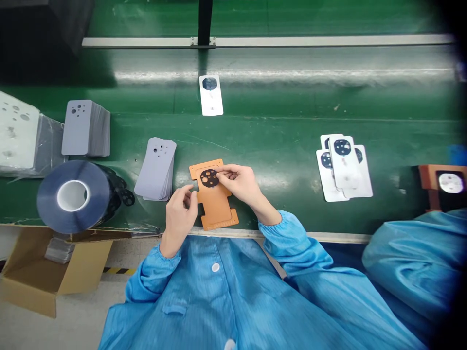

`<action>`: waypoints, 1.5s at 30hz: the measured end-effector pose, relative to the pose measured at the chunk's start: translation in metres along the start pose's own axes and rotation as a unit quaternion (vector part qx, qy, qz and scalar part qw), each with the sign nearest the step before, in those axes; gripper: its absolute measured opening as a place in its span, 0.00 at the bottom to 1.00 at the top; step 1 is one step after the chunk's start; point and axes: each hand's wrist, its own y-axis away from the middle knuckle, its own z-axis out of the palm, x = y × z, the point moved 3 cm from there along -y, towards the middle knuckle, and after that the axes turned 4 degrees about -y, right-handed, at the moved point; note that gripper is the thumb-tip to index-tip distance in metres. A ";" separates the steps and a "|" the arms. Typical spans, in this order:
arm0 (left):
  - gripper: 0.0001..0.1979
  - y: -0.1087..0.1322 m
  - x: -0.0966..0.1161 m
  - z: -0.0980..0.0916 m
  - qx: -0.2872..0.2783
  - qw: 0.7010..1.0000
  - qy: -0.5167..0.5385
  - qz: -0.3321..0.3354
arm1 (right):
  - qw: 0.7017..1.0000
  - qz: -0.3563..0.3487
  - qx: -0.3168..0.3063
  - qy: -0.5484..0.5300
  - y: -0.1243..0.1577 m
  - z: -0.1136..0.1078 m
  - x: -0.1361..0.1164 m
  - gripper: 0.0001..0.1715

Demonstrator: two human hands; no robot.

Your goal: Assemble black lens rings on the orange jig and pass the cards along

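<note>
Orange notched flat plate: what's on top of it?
On the orange notched flat plate, a round black disc with holes shows near the far end; the right hand hides part of its edge. The surface beneath the disc is mostly covered.

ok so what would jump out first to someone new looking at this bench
Probably the bright orange plate on the green bench, with the right hand at the black perforated disc near its top and the left hand beside its left edge. Next, the big roll of tape at the far left, and the overlapping white cards with dark round patches toward the right.
</note>
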 end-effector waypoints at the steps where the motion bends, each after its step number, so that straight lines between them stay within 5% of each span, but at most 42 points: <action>1: 0.12 -0.001 -0.001 0.002 -0.001 1.000 -0.016 0.020 | 1.000 -0.001 0.001 0.005 0.000 0.001 0.001 0.16; 14: 0.11 -0.030 -0.002 0.028 -0.044 0.994 0.042 -0.089 | 0.999 -0.010 0.021 0.044 0.002 0.004 0.005 0.16; 32: 0.14 -0.035 0.002 0.028 -0.047 0.990 0.032 -0.129 | 0.984 -0.121 0.043 0.123 0.002 0.002 -0.001 0.14; 45: 0.17 -0.037 0.002 0.027 -0.056 0.989 0.009 -0.135 | 0.999 -0.004 0.009 0.042 -0.006 -0.004 0.014 0.11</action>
